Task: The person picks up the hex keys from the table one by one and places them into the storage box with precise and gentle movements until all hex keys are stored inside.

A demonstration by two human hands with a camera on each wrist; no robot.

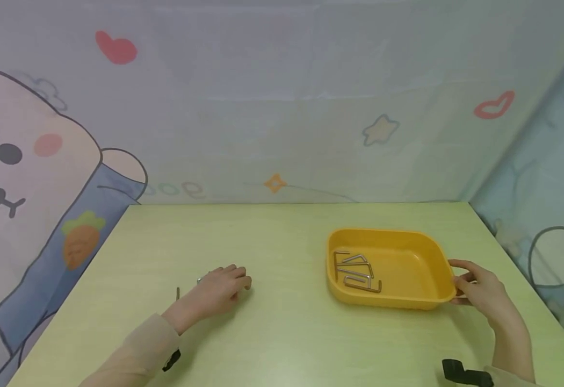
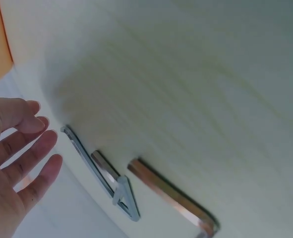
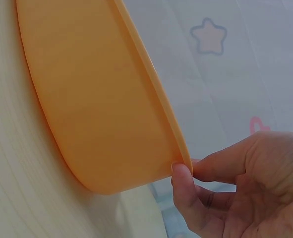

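Note:
My left hand (image 1: 233,277) lies on the green table (image 1: 287,338) with its fingers loosely spread and nothing in them. In the left wrist view the left hand (image 2: 39,136) hovers just beside a silver hex key (image 2: 101,173) and a copper-coloured hex key (image 2: 171,196) lying on the table. From the head view only bits of them show, the silver hex key (image 1: 199,280) and the darker one (image 1: 178,293). My right hand (image 1: 458,282) pinches the right rim of a yellow tray (image 1: 407,236). The right wrist view shows the right hand (image 3: 186,171) with thumb and fingers on that tray's rim (image 3: 101,99). Several hex keys (image 1: 356,271) lie in the tray.
A cartoon-printed cloth (image 1: 282,107) hangs behind the table and down both sides. Bare tabletop stretches between my left hand and the tray. The table's right edge (image 1: 519,263) runs close to my right hand.

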